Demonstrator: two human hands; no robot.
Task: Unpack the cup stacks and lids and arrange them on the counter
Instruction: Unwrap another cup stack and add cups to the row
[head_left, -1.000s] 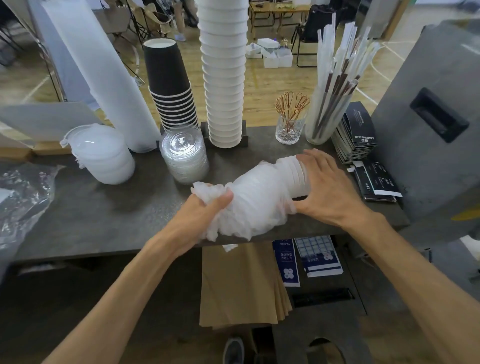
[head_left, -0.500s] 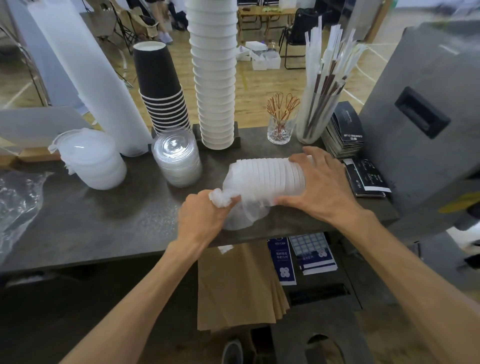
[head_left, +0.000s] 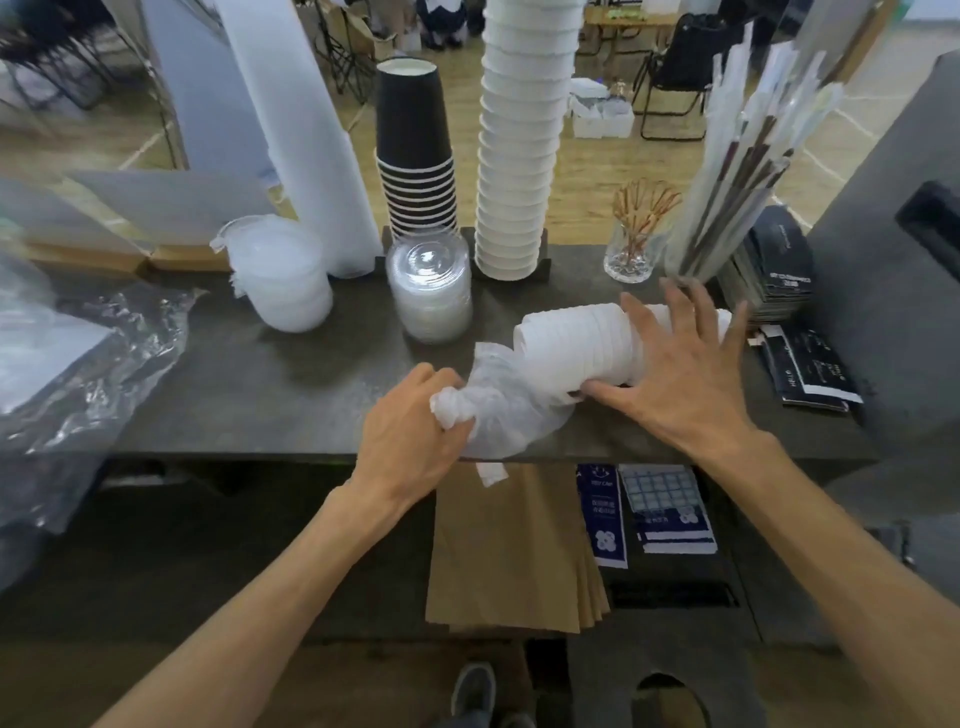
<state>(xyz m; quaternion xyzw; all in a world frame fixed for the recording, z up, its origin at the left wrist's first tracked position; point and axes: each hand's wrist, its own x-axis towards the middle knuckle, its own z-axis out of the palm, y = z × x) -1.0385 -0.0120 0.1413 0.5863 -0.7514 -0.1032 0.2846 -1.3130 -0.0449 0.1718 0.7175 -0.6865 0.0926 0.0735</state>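
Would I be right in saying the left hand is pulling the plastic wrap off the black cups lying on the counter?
Not quite: the head view shows the left hand gripping the plastic wrap coming off a stack of white lids; the black cups stand upright behind.

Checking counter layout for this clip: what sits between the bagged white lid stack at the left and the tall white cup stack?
In the head view, the stack of clear dome lids stands between the bagged white lids and the white cup stack, with the black cup stack just behind it.
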